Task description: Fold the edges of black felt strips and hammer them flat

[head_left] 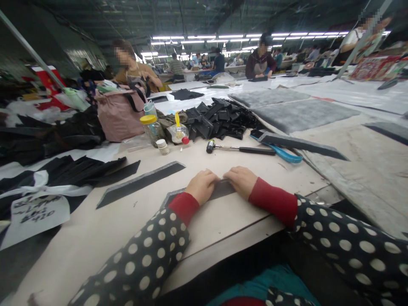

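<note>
- The left hand [202, 186] and the right hand [241, 182] rest side by side on a black strip with a gray edge [219, 190].
- The fingers [207, 176] of both hands lie close together and curve down over the strip. I cannot tell if they pinch it, since the fingertips are hard to see.
- The black strip sits near the front edge of the counter [229, 221], right under the hands, and lies at a slant.
- A second strip [140, 183] lies flat on the counter, just left of the hands.
- Red cuffs [274, 202] and dark sleeves with white dots [338, 242] cover both arms.
- A hammer with a black head [240, 148] lies past the hands, near a blue tool [285, 154].
- A third strip [296, 144] lies on the blue tool and reaches to the right.
- A big pile of black pieces [216, 119] sits farther up the counter.
- Beside the pile are a jar with a yellow lid [152, 129] and a small brush [178, 127].
- A pink bag [117, 114] sits to the left of the jar.
- A paper with writing [36, 216] lies on black cloth at the left.
- Other people [259, 59] work at long tables farther away.
</note>
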The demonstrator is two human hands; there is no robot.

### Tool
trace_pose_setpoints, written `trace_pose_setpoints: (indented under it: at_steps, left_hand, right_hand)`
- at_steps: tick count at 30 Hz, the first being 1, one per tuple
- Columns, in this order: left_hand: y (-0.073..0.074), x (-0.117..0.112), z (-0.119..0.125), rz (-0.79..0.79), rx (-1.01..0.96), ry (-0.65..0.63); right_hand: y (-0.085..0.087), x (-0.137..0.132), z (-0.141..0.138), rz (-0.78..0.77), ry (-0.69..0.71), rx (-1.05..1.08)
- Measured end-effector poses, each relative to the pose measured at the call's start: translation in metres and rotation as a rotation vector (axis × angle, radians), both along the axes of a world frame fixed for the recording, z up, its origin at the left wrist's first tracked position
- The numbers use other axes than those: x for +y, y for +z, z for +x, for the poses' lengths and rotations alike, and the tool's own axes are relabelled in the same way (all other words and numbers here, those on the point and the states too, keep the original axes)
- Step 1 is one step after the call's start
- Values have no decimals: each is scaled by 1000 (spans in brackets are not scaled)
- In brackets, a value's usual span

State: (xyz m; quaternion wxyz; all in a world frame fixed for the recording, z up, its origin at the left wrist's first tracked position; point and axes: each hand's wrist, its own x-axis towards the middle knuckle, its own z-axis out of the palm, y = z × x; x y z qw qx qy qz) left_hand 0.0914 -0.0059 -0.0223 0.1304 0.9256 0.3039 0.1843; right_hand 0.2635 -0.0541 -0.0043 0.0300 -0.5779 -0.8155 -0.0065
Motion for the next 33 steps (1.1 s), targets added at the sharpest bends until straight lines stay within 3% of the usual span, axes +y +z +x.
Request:
trace_pose_setpoints:
  at_steps: [4, 8, 12, 17, 24, 29, 33]
  left_hand:
    - [6, -6, 2, 84, 117, -4]
    - [9, -7, 1, 127, 194, -32]
    - [6, 3, -12, -6, 70, -113]
    - [3, 9, -34, -130, -86, -19]
    - [2, 3, -35, -48, -48, -39]
    - [5, -3, -33, 27, 55, -32]
    - [6, 2, -41, -34, 40, -87]
  right_hand:
    - [-3, 0, -9, -24, 36, 13]
    - [-3, -7, -24, 16, 52, -147]
    - [2, -13, -33, 23, 14, -172]
    - [3, -12, -32, 25, -27, -110]
    - [-2, 0, -37, -53, 49, 110]
    - [0, -4, -50, -10, 82, -64]
    - [4, -10, -57, -14, 83, -120]
